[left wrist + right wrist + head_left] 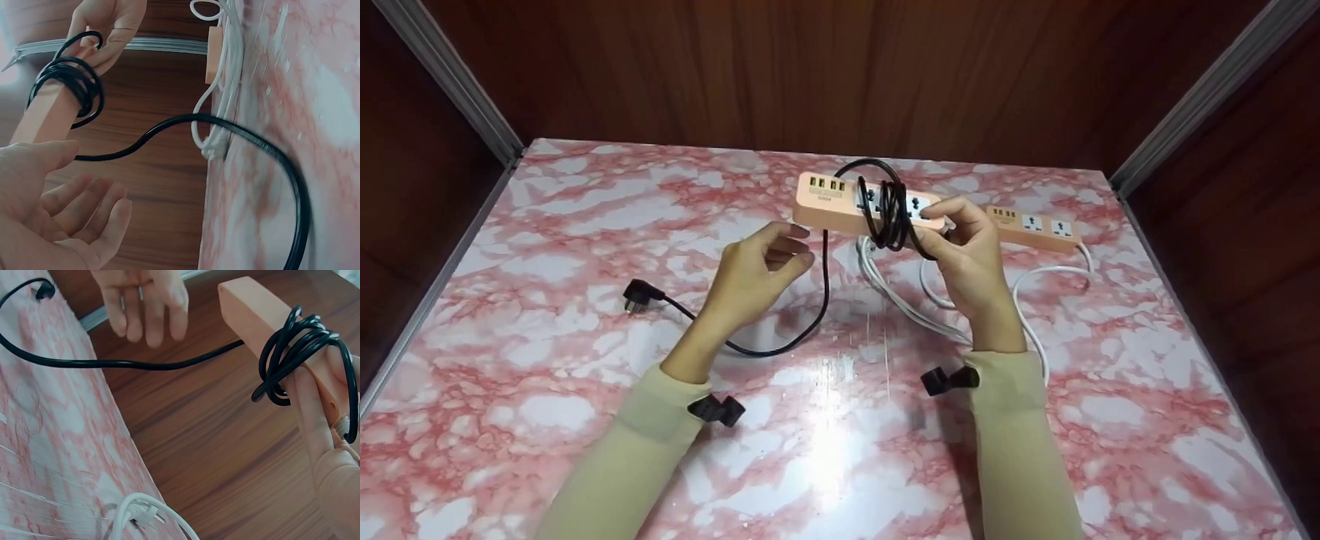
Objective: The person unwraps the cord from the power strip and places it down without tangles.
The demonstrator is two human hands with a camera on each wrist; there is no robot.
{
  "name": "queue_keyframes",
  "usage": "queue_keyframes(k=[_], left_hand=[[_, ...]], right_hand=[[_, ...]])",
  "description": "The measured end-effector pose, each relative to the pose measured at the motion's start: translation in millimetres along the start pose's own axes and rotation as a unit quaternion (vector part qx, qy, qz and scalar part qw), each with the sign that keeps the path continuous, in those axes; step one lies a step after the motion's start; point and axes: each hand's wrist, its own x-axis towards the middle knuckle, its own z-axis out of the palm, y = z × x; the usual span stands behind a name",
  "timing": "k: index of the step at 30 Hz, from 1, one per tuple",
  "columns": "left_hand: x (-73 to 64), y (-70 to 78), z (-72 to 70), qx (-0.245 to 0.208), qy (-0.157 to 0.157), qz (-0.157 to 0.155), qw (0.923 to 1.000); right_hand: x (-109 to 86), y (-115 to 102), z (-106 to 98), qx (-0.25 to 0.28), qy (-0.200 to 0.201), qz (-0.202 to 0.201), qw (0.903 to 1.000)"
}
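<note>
Tabletop [559, 411] red-and-white marbled, glossy. Clock with 6 at person's side. Glare patch toward 6, thin pale streaks near centre. From where I stand: black plug [638, 294] lying at 10 o'clock, prongs toward 6. Black cord [769, 352] off plug, curving along surface just 9 o'clock of centre. Peach power strip [1035, 229] at 2 o'clock, sockets up. White cord [1054, 268] from its 3 o'clock end, loops bunched toward 1, white plug [145, 513] beside loop.

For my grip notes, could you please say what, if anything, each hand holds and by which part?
The right hand holds the power strip wrapped in black cord by its cord-exit end; the left hand holds nothing.
</note>
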Motion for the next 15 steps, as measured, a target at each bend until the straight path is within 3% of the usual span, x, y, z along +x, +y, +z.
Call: queue_keyframes(k=[7,15], left_hand=[[12.6,-3.5,13.7,-0.032,0.015,-0.025,0.9990],[15.8,-5.8,21.8,-0.053,0.010,-0.032,0.9980]], right_hand=[[0.1,1,0,-0.006,-0.001,0.001,1.0000],[-0.5,1,0,0.013,-0.009,0.010,0.9998]])
